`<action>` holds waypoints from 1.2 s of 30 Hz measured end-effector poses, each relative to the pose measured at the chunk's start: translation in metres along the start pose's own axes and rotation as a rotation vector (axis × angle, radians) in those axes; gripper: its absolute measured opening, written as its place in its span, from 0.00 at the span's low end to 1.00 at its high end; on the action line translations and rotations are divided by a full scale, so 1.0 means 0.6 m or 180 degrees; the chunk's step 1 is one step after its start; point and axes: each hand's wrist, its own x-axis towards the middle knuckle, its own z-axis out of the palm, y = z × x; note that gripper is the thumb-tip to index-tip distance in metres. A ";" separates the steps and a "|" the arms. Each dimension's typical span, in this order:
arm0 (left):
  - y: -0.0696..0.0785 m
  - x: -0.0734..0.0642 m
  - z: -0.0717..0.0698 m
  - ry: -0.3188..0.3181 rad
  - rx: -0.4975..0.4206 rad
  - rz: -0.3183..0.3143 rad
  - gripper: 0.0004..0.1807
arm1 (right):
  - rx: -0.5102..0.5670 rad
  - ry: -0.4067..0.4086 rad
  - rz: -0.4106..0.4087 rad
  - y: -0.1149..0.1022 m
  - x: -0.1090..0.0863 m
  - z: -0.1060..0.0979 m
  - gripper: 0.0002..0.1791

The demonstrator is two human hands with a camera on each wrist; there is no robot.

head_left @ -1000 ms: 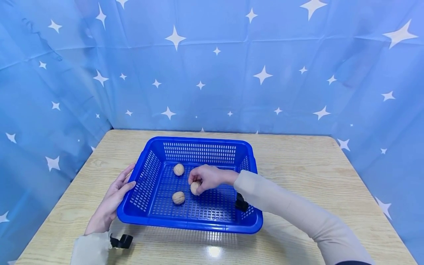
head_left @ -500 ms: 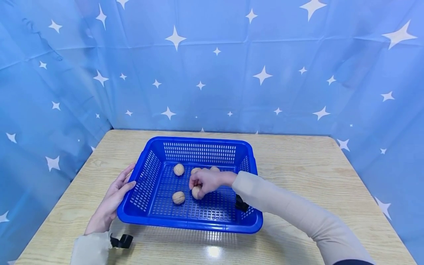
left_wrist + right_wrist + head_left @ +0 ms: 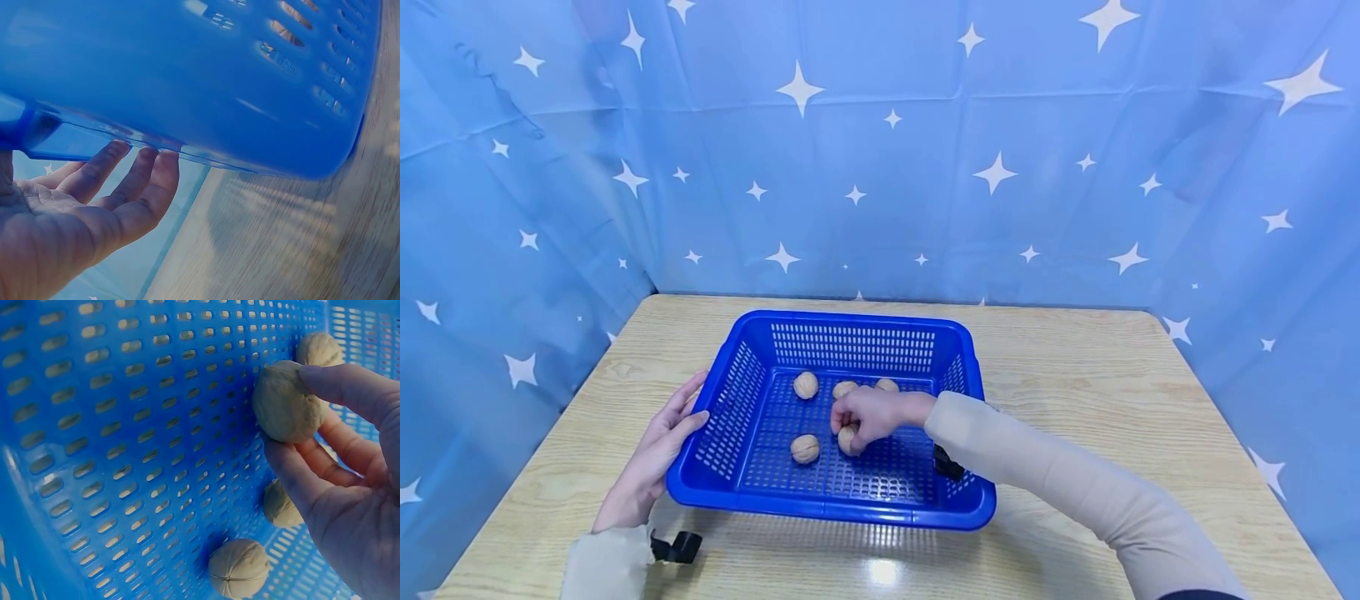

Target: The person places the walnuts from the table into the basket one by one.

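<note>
In the head view a blue plastic basket (image 3: 820,504) with slotted walls rests on the table. My left hand (image 3: 655,450) holds its left side, the thumb over the rim; in the left wrist view the fingertips (image 3: 165,164) touch the outer wall. Inside the basket my right hand (image 3: 876,414) pinches a walnut (image 3: 287,403) between thumb and fingers, close to the slotted floor. Other walnuts lie around it: one at the back left (image 3: 806,385), one at the front left (image 3: 805,449), and two behind the hand, a walnut (image 3: 845,389) and a partly hidden walnut (image 3: 887,385).
The wooden table (image 3: 1075,375) extends on both sides of the basket. A blue curtain (image 3: 880,208) with white stars hangs behind and beside it. Black camera mounts sit at the left wrist (image 3: 677,547) and right wrist (image 3: 948,463).
My right hand has shifted slightly toward the front of the basket with the walnut. Two walnuts behind it, hidden a second ago, now show. The left hand stays in place.
</note>
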 end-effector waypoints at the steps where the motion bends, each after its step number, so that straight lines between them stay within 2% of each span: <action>1: 0.000 0.000 0.000 0.0001 -0.0006 0.0003 0.34 | -0.0003 -0.0002 0.0007 0.000 -0.001 -0.001 0.12; 8: -0.001 0.001 0.000 0.0009 -0.0015 0.0023 0.34 | 0.0026 0.0132 0.0203 -0.007 -0.013 -0.013 0.14; 13: 0.000 0.001 0.002 0.0031 0.0007 0.0012 0.34 | 0.0313 0.0208 0.0036 -0.010 -0.026 -0.025 0.15; 18: 0.000 0.000 0.002 0.0021 0.0014 0.0031 0.34 | 0.0703 0.0383 -0.0022 -0.012 -0.046 -0.041 0.18; 25: 0.000 0.000 0.002 0.0014 -0.0005 0.0043 0.35 | 0.0897 0.0623 -0.0070 -0.020 -0.079 -0.068 0.17; 36: 0.000 0.000 0.002 -0.0006 -0.0029 0.0037 0.35 | 0.0840 0.1129 -0.0156 -0.023 -0.139 -0.092 0.17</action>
